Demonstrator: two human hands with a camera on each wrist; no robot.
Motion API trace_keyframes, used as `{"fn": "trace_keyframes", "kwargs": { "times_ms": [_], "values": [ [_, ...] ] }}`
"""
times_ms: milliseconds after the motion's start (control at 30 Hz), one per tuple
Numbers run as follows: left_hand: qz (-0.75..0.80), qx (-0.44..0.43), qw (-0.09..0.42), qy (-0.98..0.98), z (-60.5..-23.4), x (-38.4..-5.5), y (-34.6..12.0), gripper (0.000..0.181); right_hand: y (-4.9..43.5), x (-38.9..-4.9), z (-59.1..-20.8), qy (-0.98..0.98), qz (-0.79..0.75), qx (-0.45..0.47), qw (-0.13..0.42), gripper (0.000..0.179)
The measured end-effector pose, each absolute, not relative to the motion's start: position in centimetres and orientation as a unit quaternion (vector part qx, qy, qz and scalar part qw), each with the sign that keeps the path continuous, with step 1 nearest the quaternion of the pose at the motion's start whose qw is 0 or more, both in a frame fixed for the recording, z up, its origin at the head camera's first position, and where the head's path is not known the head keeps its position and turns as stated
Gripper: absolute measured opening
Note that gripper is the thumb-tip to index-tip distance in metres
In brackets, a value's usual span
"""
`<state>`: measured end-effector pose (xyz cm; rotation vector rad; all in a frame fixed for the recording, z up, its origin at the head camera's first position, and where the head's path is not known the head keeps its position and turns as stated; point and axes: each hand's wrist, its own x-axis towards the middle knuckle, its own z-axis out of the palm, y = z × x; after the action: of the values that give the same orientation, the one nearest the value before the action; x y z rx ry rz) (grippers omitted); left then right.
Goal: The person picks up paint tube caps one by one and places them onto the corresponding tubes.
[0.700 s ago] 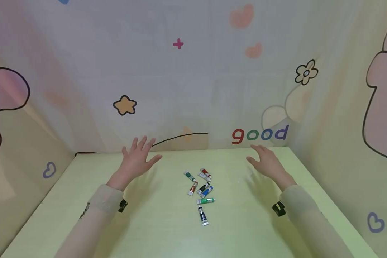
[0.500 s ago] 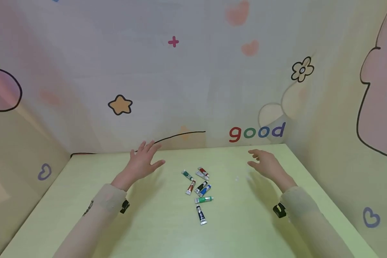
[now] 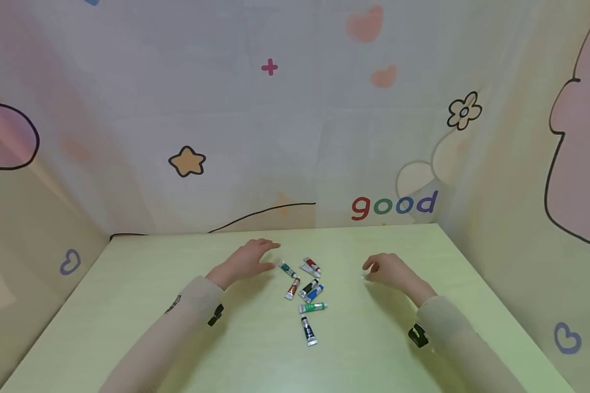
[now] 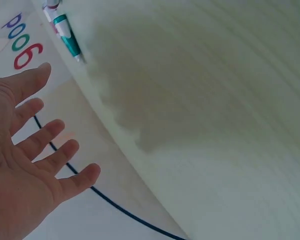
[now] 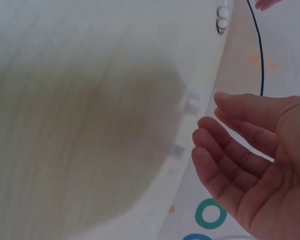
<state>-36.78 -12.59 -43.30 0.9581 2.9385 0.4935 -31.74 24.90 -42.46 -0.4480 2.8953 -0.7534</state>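
My left hand [image 3: 248,259] is over the table just left of the paint tubes, its fingers spread and nothing in its grasp. Nearest to it lies a dark green paint tube [image 3: 288,269]. Beside that are a red tube [image 3: 312,264] and a pale tube [image 3: 308,270] that overlap. An orange-brown tube [image 3: 292,288], a black-labelled tube [image 3: 308,287] and a blue tube [image 3: 314,293] lie closer to me, followed by a bright green tube [image 3: 313,308] and a navy tube [image 3: 308,331]. To the right, my right hand [image 3: 388,270] hovers with loosely bent fingers, holding nothing.
Small pale translucent patches [image 5: 192,100] show on the table near the right hand. The pale yellow-green tabletop [image 3: 255,349] ends at a printed back cloth [image 3: 246,136], with cloth walls at both sides.
Both hands have come down and inward. The left moved right to beside the tubes; the right lowered slightly towards me, its fingers bending more. The tubes have not moved.
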Motion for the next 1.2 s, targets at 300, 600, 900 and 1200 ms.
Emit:
{"fn": "trace_keyframes", "kwargs": {
  "times_ms": [300, 600, 900, 1200],
  "values": [
    [0.143, 0.344, 0.034, 0.927, -44.7, -37.7, -10.1, 0.046, 23.8, -31.6, -43.4, 0.957, -0.244, -0.128, 0.086, 0.019],
    [0.136, 0.348, 0.049, 0.926, -45.5, -38.6, -9.2, 0.04, 23.4, -31.4, -43.3, 0.96, -0.235, -0.129, 0.079, 0.017],
    [0.136, 0.349, 0.054, 0.926, -45.7, -38.4, -8.9, 0.017, 23.5, -31.5, -43.5, 0.964, -0.218, -0.131, 0.083, 0.015],
    [0.148, 0.336, 0.067, 0.928, -45.3, -38.2, -9.2, 0.012, 23.7, -31.7, -43.4, 0.964, -0.215, -0.131, 0.082, 0.011]
  ]
}}
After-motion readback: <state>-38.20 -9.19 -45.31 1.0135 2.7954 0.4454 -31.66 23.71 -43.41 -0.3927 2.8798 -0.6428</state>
